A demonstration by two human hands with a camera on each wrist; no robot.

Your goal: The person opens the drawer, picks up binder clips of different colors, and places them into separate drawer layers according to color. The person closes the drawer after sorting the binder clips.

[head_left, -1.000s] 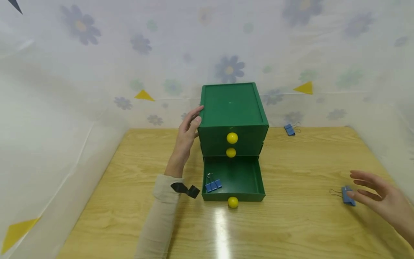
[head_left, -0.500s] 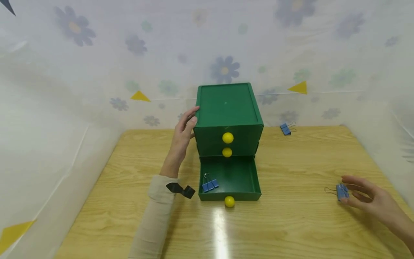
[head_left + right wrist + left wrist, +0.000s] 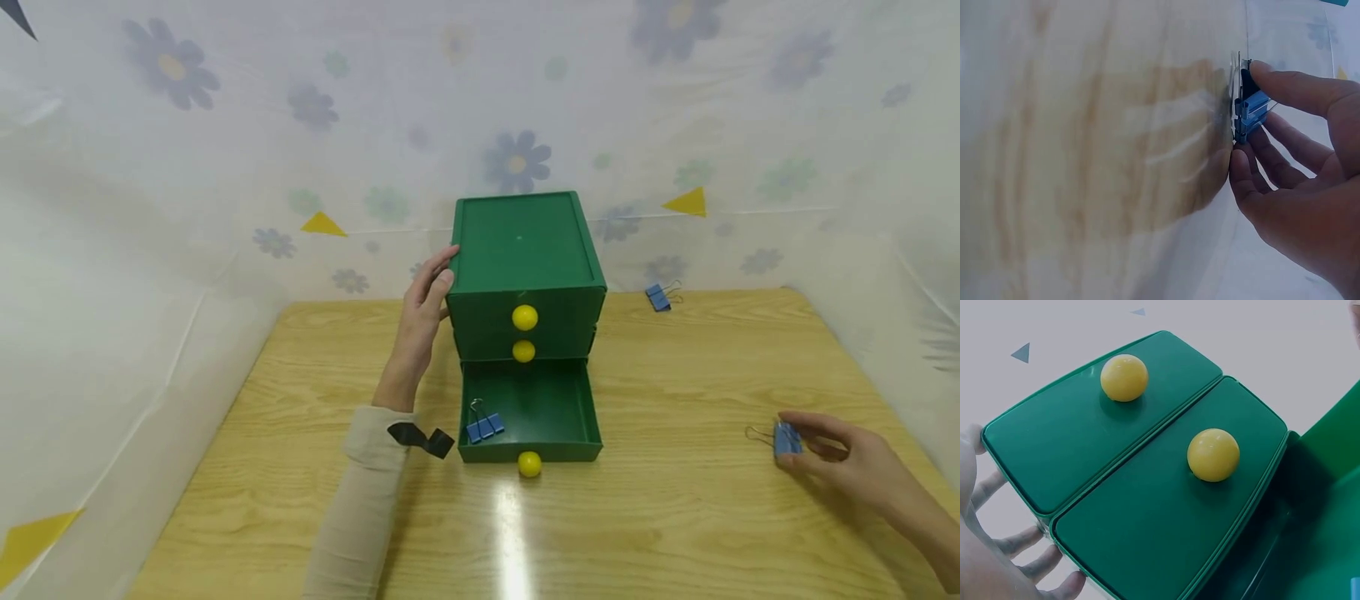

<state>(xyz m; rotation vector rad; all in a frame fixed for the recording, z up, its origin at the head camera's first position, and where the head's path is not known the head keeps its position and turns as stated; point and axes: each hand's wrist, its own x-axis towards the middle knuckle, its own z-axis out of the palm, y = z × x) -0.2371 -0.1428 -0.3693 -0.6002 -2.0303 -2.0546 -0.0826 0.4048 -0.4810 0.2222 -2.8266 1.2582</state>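
Note:
In the head view my left hand (image 3: pixel 422 321) rests against the left side of a green drawer cabinet (image 3: pixel 528 242). Its fairly straight fingers (image 3: pixel 1041 565) lie along the cabinet wall in the left wrist view. The bottom drawer (image 3: pixel 543 408) is pulled out, with a blue binder clip (image 3: pixel 486 427) in its left front corner. At the right of the table, my right hand (image 3: pixel 855 462) pinches a second blue binder clip (image 3: pixel 787 439) between thumb and fingers. The right wrist view shows fingertips at both ends of that clip (image 3: pixel 1252 109), which is still on the tabletop.
A third blue binder clip (image 3: pixel 660 297) lies near the table's back edge, right of the cabinet. Yellow round knobs (image 3: pixel 525 317) stick out from the drawer fronts. A flower-patterned curtain (image 3: pixel 420 125) encloses the wooden table (image 3: pixel 675 517) at the back and sides.
My right hand has come down to the right-hand clip, and its fingers have closed on it. The left hand stays on the cabinet. The head view has shifted slightly.

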